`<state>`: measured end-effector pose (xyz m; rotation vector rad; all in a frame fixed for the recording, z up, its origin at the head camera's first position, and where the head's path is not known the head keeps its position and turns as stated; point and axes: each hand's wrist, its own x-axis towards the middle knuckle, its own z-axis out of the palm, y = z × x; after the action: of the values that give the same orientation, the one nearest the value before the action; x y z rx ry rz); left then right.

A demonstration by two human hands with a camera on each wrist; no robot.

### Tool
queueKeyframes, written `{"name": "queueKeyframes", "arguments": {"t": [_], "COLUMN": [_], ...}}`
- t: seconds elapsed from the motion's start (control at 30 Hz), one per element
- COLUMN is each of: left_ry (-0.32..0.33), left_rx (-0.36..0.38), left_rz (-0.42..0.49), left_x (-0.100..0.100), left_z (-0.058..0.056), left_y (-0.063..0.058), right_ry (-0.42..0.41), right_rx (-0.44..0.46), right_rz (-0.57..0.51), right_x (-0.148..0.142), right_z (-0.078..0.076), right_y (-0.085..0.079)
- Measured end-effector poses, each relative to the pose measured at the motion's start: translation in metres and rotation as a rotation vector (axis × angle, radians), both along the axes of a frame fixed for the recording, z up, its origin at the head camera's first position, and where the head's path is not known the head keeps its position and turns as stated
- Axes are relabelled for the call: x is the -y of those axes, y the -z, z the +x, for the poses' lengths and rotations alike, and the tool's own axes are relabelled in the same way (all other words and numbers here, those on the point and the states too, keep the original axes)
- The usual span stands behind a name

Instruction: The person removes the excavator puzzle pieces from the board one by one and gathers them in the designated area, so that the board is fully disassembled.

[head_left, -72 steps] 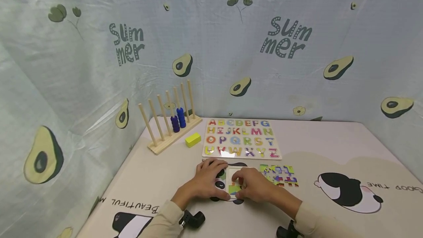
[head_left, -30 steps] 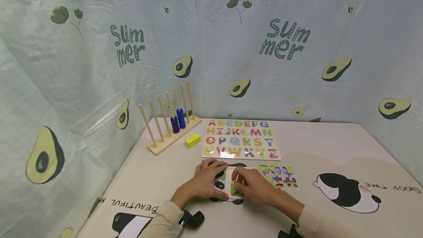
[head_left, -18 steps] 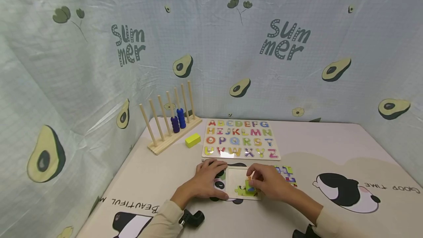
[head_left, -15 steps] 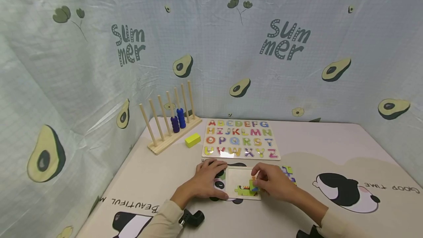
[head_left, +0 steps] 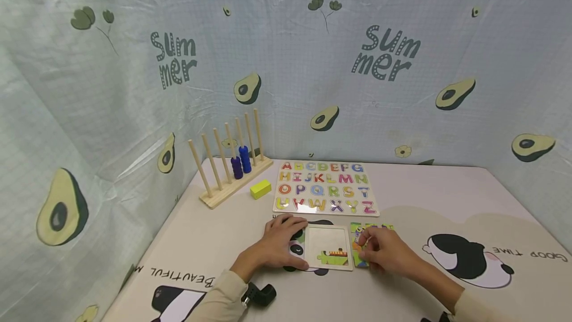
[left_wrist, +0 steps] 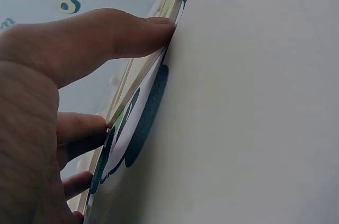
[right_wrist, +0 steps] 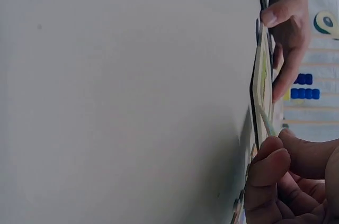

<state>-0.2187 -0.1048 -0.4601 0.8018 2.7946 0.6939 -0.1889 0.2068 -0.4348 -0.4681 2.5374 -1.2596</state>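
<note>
A small square wooden puzzle tray (head_left: 327,268) lies on the table; joined green puzzle pieces (head_left: 332,259) fill part of its near side. My left hand (head_left: 279,245) rests at the tray's left edge, fingers spread, its thumb touching the near corner; the left wrist view shows the thumb (left_wrist: 143,36) against the rim. Just right of the tray, my right hand (head_left: 391,252) pinches a puzzle piece (head_left: 359,257) with green, blue and orange on it. The right wrist view shows that piece (right_wrist: 269,125) edge-on between thumb and forefinger. Loose puzzle pieces (head_left: 356,227) lie partly hidden behind this hand.
An alphabet peg board (head_left: 326,188) lies behind the tray. To its left are a yellow block (head_left: 261,189) and a wooden peg stand (head_left: 234,188) carrying dark blue and blue beads (head_left: 244,159). A printed curtain (head_left: 286,63) closes off the back and sides.
My right hand has lifted the puzzle piece out from over the tray and carried it right, past the rim, uncovering the joined green pieces. The left hand has stayed in place.
</note>
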Motion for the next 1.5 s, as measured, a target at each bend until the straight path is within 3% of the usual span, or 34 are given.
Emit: {"name": "queueKeyframes", "arguments": {"t": [0.23, 0.67, 0.9, 1.3, 1.5], "left_ry": [0.001, 0.016, 0.012, 0.014, 0.013], "left_rx": [-0.009, -0.003, -0.012, 0.005, 0.014], "left_rz": [-0.002, 0.027, -0.010, 0.001, 0.006], "left_x": [0.001, 0.002, 0.002, 0.000, 0.000], "left_z": [0.001, 0.000, 0.000, 0.000, 0.000], "left_y": [-0.001, -0.003, -0.001, -0.002, -0.003], "right_ry": [0.005, 0.116, 0.095, 0.102, 0.065], "right_rx": [0.016, -0.139, -0.114, -0.107, -0.100], "right_rz": [0.009, 0.201, 0.190, 0.219, 0.130], "right_x": [0.000, 0.011, 0.010, 0.011, 0.012], "right_z": [0.002, 0.002, 0.003, 0.003, -0.002], "right_y": [0.003, 0.005, 0.003, 0.000, -0.003]}}
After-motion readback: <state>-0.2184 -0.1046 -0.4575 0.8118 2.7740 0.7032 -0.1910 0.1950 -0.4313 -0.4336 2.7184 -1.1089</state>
